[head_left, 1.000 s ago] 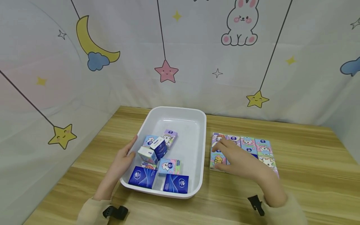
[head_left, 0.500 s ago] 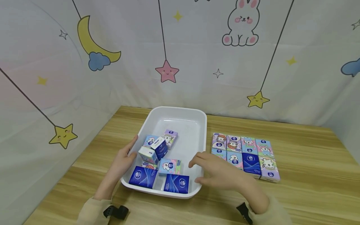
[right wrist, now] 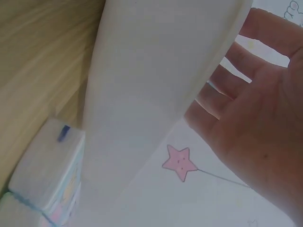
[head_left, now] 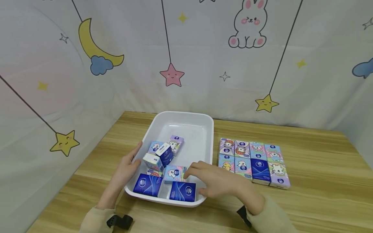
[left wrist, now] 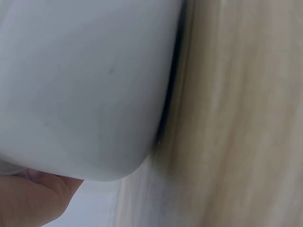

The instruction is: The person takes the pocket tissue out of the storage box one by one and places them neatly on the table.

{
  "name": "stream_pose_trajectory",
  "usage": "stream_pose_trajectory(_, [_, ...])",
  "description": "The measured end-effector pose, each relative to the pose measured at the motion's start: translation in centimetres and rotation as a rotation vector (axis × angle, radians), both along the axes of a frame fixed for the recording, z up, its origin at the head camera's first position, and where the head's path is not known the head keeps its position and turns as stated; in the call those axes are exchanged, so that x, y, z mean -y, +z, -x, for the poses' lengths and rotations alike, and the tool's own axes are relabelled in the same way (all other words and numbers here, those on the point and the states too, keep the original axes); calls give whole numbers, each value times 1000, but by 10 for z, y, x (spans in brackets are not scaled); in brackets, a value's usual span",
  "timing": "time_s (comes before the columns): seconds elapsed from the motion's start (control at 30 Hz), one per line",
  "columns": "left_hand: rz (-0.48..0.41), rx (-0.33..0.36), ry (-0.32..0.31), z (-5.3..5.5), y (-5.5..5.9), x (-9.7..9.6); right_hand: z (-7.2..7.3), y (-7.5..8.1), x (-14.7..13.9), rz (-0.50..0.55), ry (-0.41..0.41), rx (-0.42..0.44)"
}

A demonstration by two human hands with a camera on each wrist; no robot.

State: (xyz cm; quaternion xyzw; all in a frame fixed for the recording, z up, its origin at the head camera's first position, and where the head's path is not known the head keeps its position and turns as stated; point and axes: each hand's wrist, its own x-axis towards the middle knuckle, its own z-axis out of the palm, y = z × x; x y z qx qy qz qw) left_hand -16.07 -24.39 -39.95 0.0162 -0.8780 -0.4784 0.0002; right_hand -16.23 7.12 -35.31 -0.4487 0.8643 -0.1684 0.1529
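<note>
A white plastic tub (head_left: 193,132) holds several small tissue packs. Two dark blue packs lie at its near end, and a light-blue cartoon tissue pack (head_left: 173,173) lies just behind them. On the tub's left side, my left hand (head_left: 123,170) grips the rim; the left wrist view shows part of that hand (left wrist: 33,201) at the edge. My right hand (head_left: 215,179) reaches over the right rim with fingers bent and spread. Its fingertips are by the light-blue pack's right end; whether they touch it is unclear. Nothing shows in its palm in the right wrist view.
Right of the tub, two rows of tissue packs (head_left: 260,170) lie side by side on the wood-grain table (head_left: 314,161). More packs pile up in the tub's left half, one dark blue pack (head_left: 164,154) leaning on others. A printed curtain (head_left: 204,97) stands behind.
My right hand has moved left from above the rows of packs, over the tub's right rim, to the light-blue pack. My left hand stays on the rim.
</note>
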Motion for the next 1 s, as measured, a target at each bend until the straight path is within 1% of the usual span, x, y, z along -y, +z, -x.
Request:
stream_pose_trajectory(0.13, [-12, -4, 0, 0, 0, 0, 3, 0, 8, -41, 69, -23])
stream_pose_trajectory(0.3, [-21, -2, 1, 0, -1, -1, 5, -7, 18, -75, 166, -123])
stream_pose_trajectory(0.4, [-24, 2, 3, 1, -1, -1, 5, -11, 22, -78, 205, -163])
stream_pose_trajectory(0.53, [-15, 6, 8, 1, -1, 0, 5, -11, 25, -90, 266, -226])
stream_pose_trajectory(0.63, [-9, 4, 4, 2, 0, 0, 4, -8, 28, -107, 336, -281])
stream_pose_trajectory(0.73, [-11, 5, -1, 2, 0, 1, 5, -6, 32, -140, 383, -284])
stream_pose_trajectory(0.83, [-13, 13, 2, 2, 0, 1, 6, -5, 36, -176, 414, -265])
stream_pose_trajectory(1.0, [-6, 27, 4, 1, -1, 0, 9, -9, 42, -215, 455, -258])
